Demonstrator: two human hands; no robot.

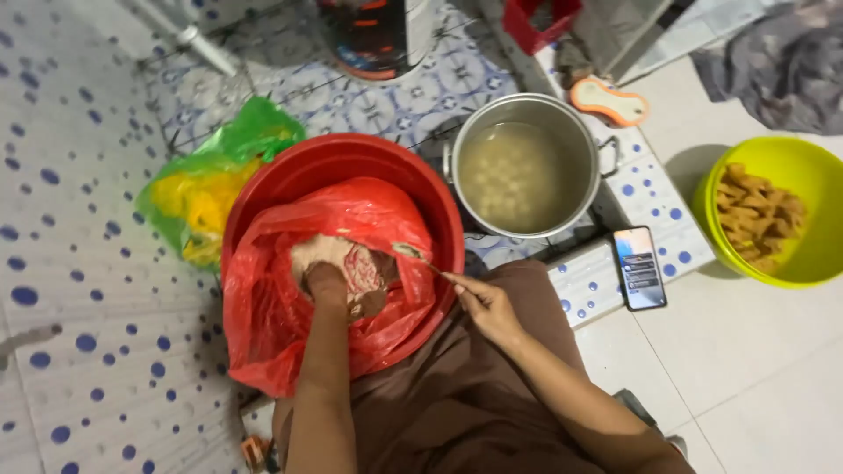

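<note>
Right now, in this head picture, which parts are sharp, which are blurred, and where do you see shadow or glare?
Head view: the steel pot and phone are fairly sharp; the left hand in the red bag looks soft, as does the thin tool in the right hand; the yellow-green bowl casts a shadow leftward on the floor; edges bend slightly; no strong glare.
</note>
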